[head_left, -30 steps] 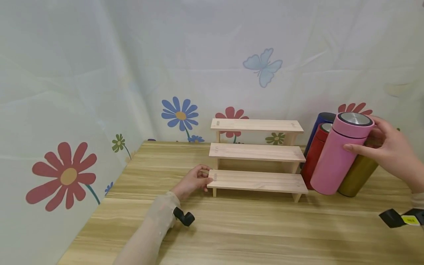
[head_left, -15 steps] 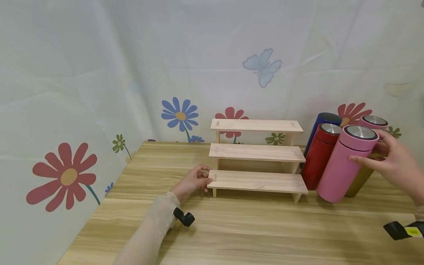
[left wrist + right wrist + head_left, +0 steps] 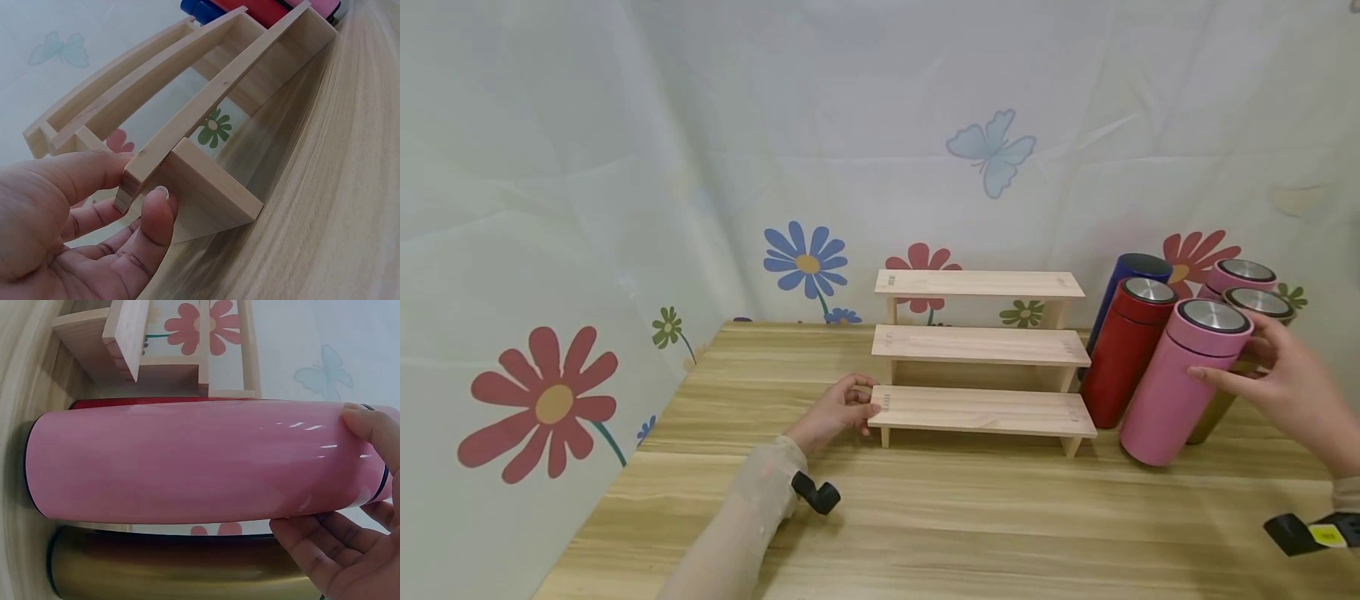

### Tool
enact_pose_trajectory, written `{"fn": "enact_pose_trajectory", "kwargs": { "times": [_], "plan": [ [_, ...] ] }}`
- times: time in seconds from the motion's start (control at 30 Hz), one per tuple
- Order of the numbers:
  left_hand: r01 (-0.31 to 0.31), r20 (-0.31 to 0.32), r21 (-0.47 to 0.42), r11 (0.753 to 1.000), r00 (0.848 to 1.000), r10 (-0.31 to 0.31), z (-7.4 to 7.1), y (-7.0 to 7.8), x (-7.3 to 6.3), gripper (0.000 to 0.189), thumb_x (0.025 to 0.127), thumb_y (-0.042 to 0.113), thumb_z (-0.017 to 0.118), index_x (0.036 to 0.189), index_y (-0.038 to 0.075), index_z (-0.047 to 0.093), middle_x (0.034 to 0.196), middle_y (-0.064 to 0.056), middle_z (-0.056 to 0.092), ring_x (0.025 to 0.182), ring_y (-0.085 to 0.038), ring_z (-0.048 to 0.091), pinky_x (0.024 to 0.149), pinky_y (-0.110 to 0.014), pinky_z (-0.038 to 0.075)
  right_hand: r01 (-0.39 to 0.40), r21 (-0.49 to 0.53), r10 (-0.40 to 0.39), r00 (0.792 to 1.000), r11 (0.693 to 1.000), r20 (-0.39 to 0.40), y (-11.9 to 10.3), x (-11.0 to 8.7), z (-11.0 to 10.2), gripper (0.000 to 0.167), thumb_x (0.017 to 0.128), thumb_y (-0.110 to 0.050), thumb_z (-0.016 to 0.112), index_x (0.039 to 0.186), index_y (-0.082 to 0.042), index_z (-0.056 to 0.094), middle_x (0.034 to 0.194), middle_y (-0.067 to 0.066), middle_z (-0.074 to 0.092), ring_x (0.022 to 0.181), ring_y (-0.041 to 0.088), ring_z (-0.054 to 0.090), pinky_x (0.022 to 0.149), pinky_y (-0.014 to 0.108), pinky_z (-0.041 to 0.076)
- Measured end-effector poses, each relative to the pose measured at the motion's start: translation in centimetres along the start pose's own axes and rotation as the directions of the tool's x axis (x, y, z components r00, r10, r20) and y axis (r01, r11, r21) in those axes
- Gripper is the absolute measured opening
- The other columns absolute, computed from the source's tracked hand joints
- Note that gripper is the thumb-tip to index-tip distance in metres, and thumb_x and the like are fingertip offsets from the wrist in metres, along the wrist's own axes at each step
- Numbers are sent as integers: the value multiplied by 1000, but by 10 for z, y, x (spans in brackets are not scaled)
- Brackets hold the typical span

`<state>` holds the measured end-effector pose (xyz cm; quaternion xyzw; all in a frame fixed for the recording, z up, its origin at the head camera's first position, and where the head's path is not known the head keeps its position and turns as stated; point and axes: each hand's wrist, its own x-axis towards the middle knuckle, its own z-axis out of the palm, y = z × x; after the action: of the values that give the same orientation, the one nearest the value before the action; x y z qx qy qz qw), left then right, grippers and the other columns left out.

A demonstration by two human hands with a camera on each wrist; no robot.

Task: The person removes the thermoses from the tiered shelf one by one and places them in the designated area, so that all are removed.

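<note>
A three-tier wooden step shelf (image 3: 981, 408) stands on the table. My left hand (image 3: 838, 412) pinches the left end of its lowest board, with the thumb (image 3: 157, 215) below the edge in the left wrist view. On the shelf's right, my right hand (image 3: 1288, 383) grips a pink thermos (image 3: 1180, 396) near its steel-topped lid, thumb in front and fingers around the far side. The thermos is upright, its base at the tabletop. Just behind it to the left is a red thermos (image 3: 1123, 358); a gold thermos (image 3: 187, 565) stands close behind on the other side.
A blue thermos (image 3: 1108, 304) stands behind the red one. Another pink thermos (image 3: 1243, 271) is at the back right, mostly hidden. A flower-printed cloth (image 3: 850, 125) hangs behind the wooden table (image 3: 970, 525).
My right hand has lowered the pink thermos and shifted it slightly right, from in the air down to the table. The red thermos shows more now. My left hand stays on the shelf.
</note>
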<state>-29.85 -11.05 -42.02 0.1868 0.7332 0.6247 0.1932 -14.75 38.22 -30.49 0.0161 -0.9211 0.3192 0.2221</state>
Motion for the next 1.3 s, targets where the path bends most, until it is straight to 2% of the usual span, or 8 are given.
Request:
{"fn": "enact_pose_trajectory", "kwargs": {
  "times": [0.1, 0.17, 0.27, 0.37, 0.67, 1.07, 1.13, 1.3],
  "plan": [
    [6, -1, -2, 1000, 1000, -6, 1, 0, 0, 45, 94, 2, 58, 135, -1, 39, 101, -11, 57, 65, -14, 57, 60, -25, 52, -11, -1, 11, 1000, 1000, 9, 3, -1, 3, 86, 85, -15, 73, 149, 3, 19, 114, 19, 55, 82, -27, 36, 60, -1, 39],
    [9, -2, -5, 1000, 1000, -9, 2, 0, 0, 45, 94, 2, 57, 135, -1, 40, 102, -11, 56, 65, -14, 57, 60, -25, 52, -13, 1, 13, 1000, 1000, 8, 5, -2, 4, 87, 85, -16, 73, 150, 2, 19, 112, 7, 56, 83, -27, 36, 60, -1, 39],
    [7, -1, -4, 1000, 1000, -7, 2, 0, 0, 45, 94, 2, 57, 135, -1, 39, 102, -11, 56, 65, -14, 57, 60, -25, 52, -8, 5, 8, 1000, 1000, -3, 10, -4, 6, 85, 85, -17, 74, 150, -1, 21, 105, -25, 42, 84, -27, 37, 61, -1, 39],
    [4, 3, -5, 1000, 1000, -4, 2, 0, 0, 45, 94, 2, 57, 135, -1, 39, 101, -11, 56, 65, -14, 57, 60, -25, 52, -6, 18, 6, 1000, 1000, -11, 13, -6, 8, 85, 85, -16, 73, 151, -4, 21, 104, -35, 35, 86, -26, 38, 62, -2, 39],
    [-5, 7, -8, 1000, 1000, 5, 2, 2, -2, 46, 94, 4, 58, 136, -1, 39, 104, -13, 57, 65, -14, 57, 62, -26, 52, -2, 40, 3, 1000, 999, -21, 14, -7, 7, 83, 88, -14, 70, 153, -12, 20, 104, -33, 36, 86, -21, 40, 62, 0, 40],
    [0, 0, -11, 1000, 1000, 0, 1, 3, -2, 46, 94, 4, 58, 135, -1, 39, 103, -12, 57, 66, -15, 58, 62, -26, 52, 13, 28, -13, 1000, 1000, 19, 13, -5, 0, 79, 88, -14, 70, 151, -7, 24, 97, -34, 43, 81, -19, 43, 59, 6, 42],
    [3, -2, -9, 1000, 1000, -3, 1, 3, -2, 46, 94, 4, 59, 135, 0, 39, 104, -13, 57, 66, -16, 58, 62, -26, 52, 8, 28, -9, 1000, 1000, 20, 12, -5, -1, 81, 89, -13, 69, 152, -8, 20, 101, -26, 48, 81, -20, 42, 60, 4, 41],
    [12, -3, 1, 1000, 1000, -12, 1, 2, -2, 47, 94, 5, 59, 136, -1, 39, 105, -14, 57, 67, -15, 58, 61, -26, 52, 5, 23, -6, 1000, 1000, 17, 8, -5, 0, 83, 91, -12, 65, 153, -3, 12, 115, 18, 49, 82, -21, 38, 60, 1, 38]
  ]
}}
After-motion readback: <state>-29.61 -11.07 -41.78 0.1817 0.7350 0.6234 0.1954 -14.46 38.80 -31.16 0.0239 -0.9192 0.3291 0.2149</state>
